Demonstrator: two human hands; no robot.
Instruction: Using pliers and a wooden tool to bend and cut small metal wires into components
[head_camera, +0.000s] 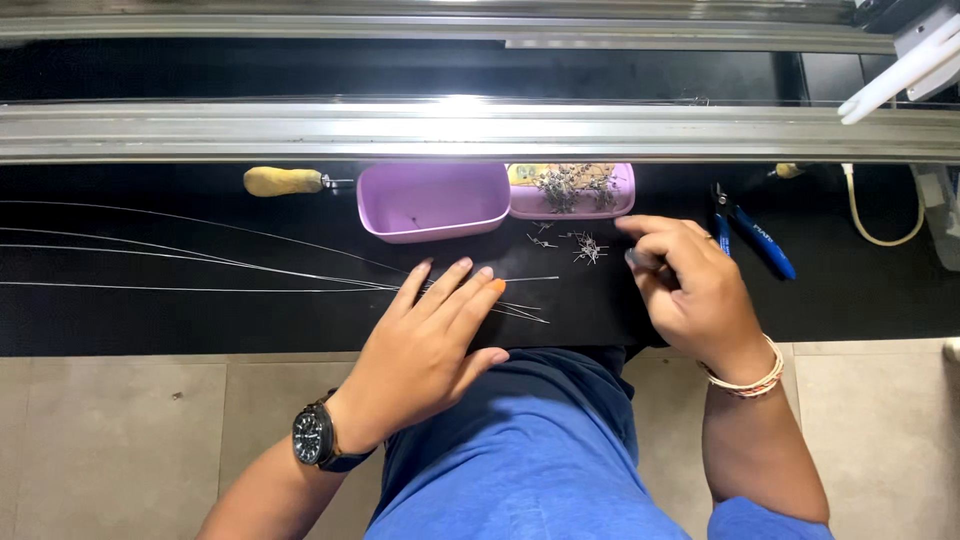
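Observation:
My left hand (430, 345) lies flat with fingers spread on the black work surface (150, 320), pressing on the ends of several thin metal wires (200, 262) that fan out to the left. My right hand (690, 285) hovers at the right with fingers curled and pinched together; whether something tiny is between the fingertips cannot be told. A small scatter of little metal pieces (585, 247) lies just left of the right fingertips.
A purple tub (433, 200) stands behind the hands, its lid (572, 190) beside it holding more small metal pieces. Blue-handled pliers (755, 238) lie at the right, a yellow-handled tool (285, 181) at the left. A metal rail (450, 130) runs across the back.

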